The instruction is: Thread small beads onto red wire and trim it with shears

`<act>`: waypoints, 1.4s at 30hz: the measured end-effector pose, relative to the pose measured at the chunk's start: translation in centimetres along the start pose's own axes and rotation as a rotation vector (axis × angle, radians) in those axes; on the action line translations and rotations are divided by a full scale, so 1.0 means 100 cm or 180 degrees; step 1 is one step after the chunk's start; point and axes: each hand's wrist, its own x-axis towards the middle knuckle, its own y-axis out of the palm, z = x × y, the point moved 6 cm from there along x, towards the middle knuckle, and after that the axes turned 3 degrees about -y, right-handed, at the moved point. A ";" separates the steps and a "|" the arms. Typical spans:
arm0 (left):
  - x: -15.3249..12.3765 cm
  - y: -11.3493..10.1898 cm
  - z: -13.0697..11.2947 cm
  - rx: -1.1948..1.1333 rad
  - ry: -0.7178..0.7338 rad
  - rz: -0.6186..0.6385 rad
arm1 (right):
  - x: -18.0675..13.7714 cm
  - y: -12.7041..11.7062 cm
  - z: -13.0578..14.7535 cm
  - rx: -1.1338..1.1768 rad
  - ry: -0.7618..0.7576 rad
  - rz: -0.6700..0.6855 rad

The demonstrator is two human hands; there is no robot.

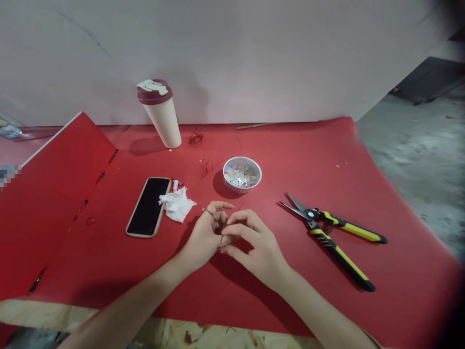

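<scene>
My left hand (pixel 203 238) and my right hand (pixel 258 240) meet over the front middle of the red table. A thin ring with a small bead circles a finger of my left hand, which has one finger stretched out and others bent. The fingertips of my right hand close around my left thumb, at a thin loop with a small dark red bead (pixel 219 249). Part of this loop is hidden by the fingers. Just beyond my hands stands a perforated metal bowl (pixel 231 186) with small coloured beads (pixel 238 173) inside.
Yellow-and-black shears (pixel 311 215) lie with blades apart at right. A phone (pixel 148 208) and crumpled tissue (pixel 178 206) are at left. Behind them stands a lidded cup (pixel 164 121), near tangled red wire (pixel 196 139). A red hinged panel (pixel 54 194) rises at far left; a pale wall closes the back.
</scene>
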 end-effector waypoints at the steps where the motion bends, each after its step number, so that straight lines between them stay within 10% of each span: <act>1: 0.000 0.000 0.001 -0.0026 -0.0019 -0.0018 | 0.000 0.000 0.000 -0.0018 0.0003 -0.0005; 26: -0.006 -0.010 -0.016 0.0162 0.0623 -0.0656 | 0.001 0.014 -0.011 0.0892 0.1324 0.0242; 42: -0.008 -0.006 0.003 -0.0395 -0.0004 -0.0633 | -0.011 0.041 -0.024 0.2076 0.2204 0.0856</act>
